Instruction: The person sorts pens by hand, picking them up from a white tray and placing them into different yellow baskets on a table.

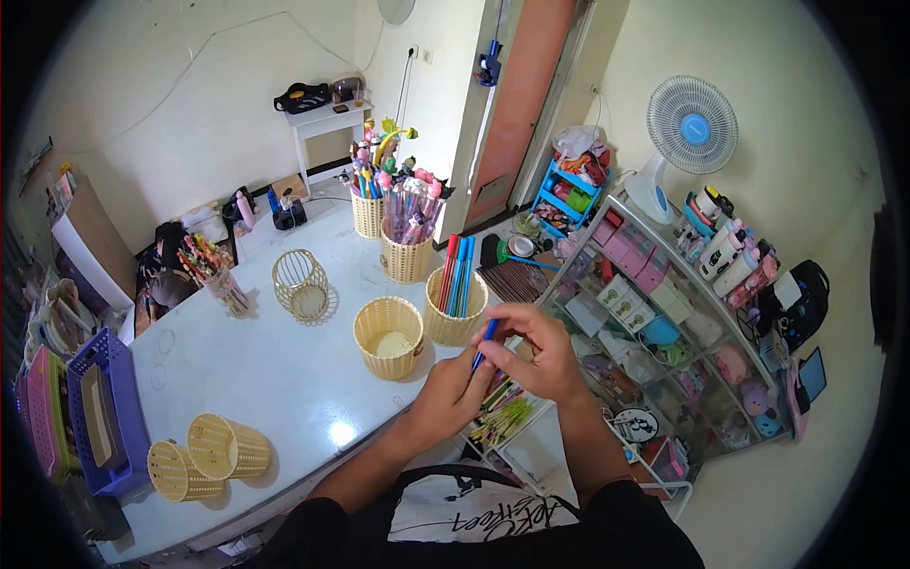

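A blue pen (485,345) is held between both hands, in front of my chest near the table's edge. My left hand (449,396) is closed around its lower part. The fingers of my right hand (536,355) pinch its upper part. Just beyond the hands stands a cream woven basket (451,330) with several red and blue pens (458,275) upright in it. To its left is a similar basket (387,339) with only its pale bottom showing inside. Below my hands lies a bunch of thin coloured sticks or pencils (502,413), partly hidden.
Two baskets (227,446) stand at the table's (284,370) near left, beside purple trays (109,417). Farther back are a gold wire basket (301,284), a cup of pencils (224,284) and baskets of decorated pens (406,254). A glass cabinet (654,332) bearing a fan (692,128) stands right.
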Action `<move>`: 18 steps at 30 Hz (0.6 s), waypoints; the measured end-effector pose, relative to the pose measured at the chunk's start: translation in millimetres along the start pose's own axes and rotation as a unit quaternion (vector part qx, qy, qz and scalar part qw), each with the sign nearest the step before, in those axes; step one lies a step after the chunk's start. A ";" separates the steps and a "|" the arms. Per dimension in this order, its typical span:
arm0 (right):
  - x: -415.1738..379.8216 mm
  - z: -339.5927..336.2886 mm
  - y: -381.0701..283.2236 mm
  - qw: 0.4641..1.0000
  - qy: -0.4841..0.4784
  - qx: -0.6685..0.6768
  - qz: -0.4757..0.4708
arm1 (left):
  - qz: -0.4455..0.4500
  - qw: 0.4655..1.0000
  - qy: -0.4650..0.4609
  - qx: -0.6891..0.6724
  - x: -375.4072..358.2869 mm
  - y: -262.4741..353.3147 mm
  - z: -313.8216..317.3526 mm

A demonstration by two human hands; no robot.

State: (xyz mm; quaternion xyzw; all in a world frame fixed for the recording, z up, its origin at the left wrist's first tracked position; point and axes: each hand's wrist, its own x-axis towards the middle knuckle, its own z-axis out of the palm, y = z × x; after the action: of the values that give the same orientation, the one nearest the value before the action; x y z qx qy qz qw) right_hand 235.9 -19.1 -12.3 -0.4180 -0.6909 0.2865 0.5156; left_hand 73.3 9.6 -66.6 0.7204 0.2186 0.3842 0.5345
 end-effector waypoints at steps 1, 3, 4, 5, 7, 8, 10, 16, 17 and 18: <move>0.7 -0.9 3.1 0.999 0.029 0.033 0.010 | 0.001 1.000 -0.002 0.000 1.1 -2.8 1.9; 12.1 -13.2 3.4 0.993 0.102 0.060 -0.024 | 0.107 0.976 0.105 0.156 2.9 -7.3 5.1; 20.6 -19.5 3.5 0.979 0.174 0.088 -0.056 | 0.107 0.976 0.105 0.156 3.2 -5.0 3.7; 30.5 -24.5 0.9 0.979 0.174 0.088 -0.055 | 0.074 0.974 0.089 0.194 2.2 -0.3 1.1; 51.7 -34.0 -6.0 0.945 0.292 0.041 -0.138 | 0.039 0.970 0.072 0.230 1.4 -2.4 0.9; 61.3 -37.3 -1.4 0.946 0.292 0.042 -0.136 | 0.054 0.958 0.089 0.266 2.8 -10.2 2.3; 77.1 -40.0 18.5 0.949 0.246 -0.057 -0.191 | 0.070 0.945 0.108 0.302 3.6 -14.5 3.9; 75.1 -22.4 59.2 0.956 0.083 -0.242 -0.144 | 0.043 0.944 0.105 0.309 1.6 -14.3 5.5; 74.4 -19.6 61.4 0.953 0.063 -0.258 -0.144 | 0.043 0.944 0.102 0.311 1.1 -15.2 5.3; 74.3 -17.8 60.9 0.953 0.063 -0.257 -0.146 | 0.044 0.943 0.098 0.315 1.8 -15.8 4.8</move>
State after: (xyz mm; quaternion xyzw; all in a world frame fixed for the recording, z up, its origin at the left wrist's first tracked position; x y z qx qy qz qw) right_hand 261.3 74.7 -22.2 -0.4477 -0.7610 -0.0061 0.4694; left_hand 79.7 13.3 -81.4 0.8193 0.3478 0.3880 0.2391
